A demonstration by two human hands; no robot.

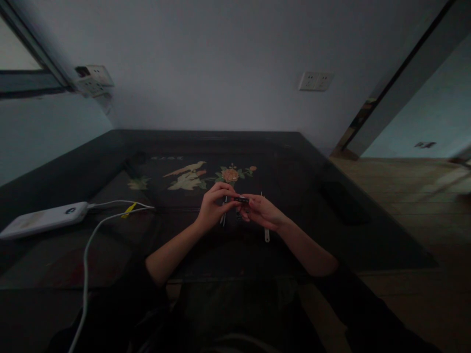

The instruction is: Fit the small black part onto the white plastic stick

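Note:
Between the fingertips of both hands is a small dark object (242,199) with light marks; its kind is too small and dim to tell. My left hand (217,203) pinches its left end. My right hand (264,211) grips the other end, its fingers curled underneath. Below my left fingers lie thin pale sticks (223,215) on the table, partly covered. A narrow light strip with a hole at its near end (267,236) runs under my right hand, which hides its middle.
A white power bank (47,219) lies at the left of the dark glossy table (294,162), its white cable (86,264) running off the near edge. A dark flat object (344,202) rests at the right. Sockets (315,81) sit on the wall behind.

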